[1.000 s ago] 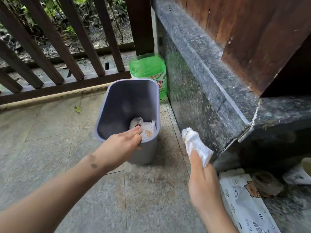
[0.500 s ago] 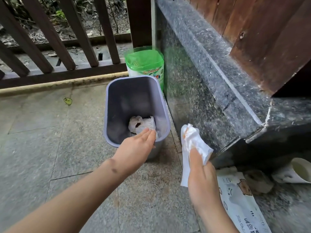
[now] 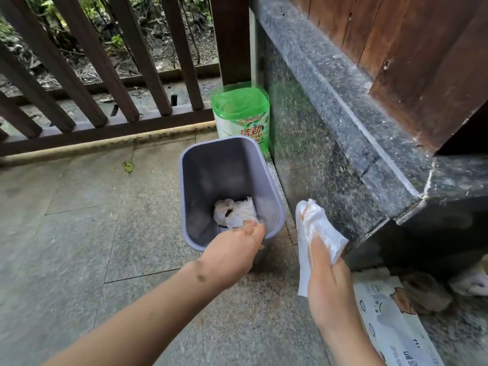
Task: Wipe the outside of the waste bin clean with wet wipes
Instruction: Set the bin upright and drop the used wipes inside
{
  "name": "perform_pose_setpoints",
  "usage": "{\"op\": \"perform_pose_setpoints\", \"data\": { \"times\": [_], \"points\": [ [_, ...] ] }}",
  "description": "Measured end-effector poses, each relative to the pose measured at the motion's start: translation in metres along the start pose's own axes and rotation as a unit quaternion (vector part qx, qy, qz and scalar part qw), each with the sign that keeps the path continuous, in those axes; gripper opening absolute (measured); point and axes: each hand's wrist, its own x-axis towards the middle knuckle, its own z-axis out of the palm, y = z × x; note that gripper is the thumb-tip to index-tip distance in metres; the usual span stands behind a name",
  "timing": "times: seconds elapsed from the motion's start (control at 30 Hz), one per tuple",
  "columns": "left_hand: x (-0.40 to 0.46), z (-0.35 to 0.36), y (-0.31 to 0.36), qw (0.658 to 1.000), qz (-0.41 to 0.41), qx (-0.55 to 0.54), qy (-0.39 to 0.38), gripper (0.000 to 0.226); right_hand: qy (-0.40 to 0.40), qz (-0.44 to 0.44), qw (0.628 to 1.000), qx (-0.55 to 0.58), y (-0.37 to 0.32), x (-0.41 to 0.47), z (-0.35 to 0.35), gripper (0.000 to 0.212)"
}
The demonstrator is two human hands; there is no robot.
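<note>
Two bare hands reached forward over the stone floor point(image 3: 79, 247). The left hand point(image 3: 235, 249) rested on the near rim of the waste bin point(image 3: 272, 196), its fingers bent over the edge and gripping the rim. The bin, a pale purple plastic tub, stood on the floor just beside the dark stone ledge point(image 3: 330, 133), and it looked tilted toward the person, though the wide lens makes that hard to judge. Crumpled used wipes point(image 3: 235, 212) lay at the bottom of the bin, close to the left fingertips.

The right hand point(image 3: 327, 283) held a wet wipe point(image 3: 317, 228), with its grip closed on the lower part of the cloth while the upper part stood up loosely above the fingers. The wipe carried orange-brown stains. It hung in the air just to the right of the bin and did not touch it.

Behind the bin, against the ledge, stood a green and white container point(image 3: 241, 114) with printed lettering. A dark wooden railing point(image 3: 105, 75) ran along the far edge of the floor. A white pack of wipes point(image 3: 390, 326) lay on the floor at the lower right, beneath the right forearm.
</note>
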Motion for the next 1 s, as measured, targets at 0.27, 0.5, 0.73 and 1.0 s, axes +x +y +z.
{"op": "perform_pose_setpoints", "data": {
  "times": [0.27,0.5,0.73,1.0],
  "points": [
    [0.003,0.009,-0.011,0.992,0.128,-0.008,0.005,0.036,0.003,-0.014,1.000,0.022,0.001,-0.002,-0.005,0.030],
    [0.012,0.004,0.009,0.996,0.086,-0.013,-0.005,0.016,0.009,-0.034,0.999,0.016,0.001,-0.003,-0.009,0.034],
    [0.022,0.001,0.046,1.000,0.002,-0.016,-0.027,0.019,0.015,-0.045,0.999,0.001,0.007,-0.001,-0.012,0.041],
    [0.025,-0.011,0.027,0.998,-0.014,-0.031,-0.053,0.019,-0.001,-0.066,0.997,0.026,0.001,0.002,-0.010,0.033]
  ]
}}
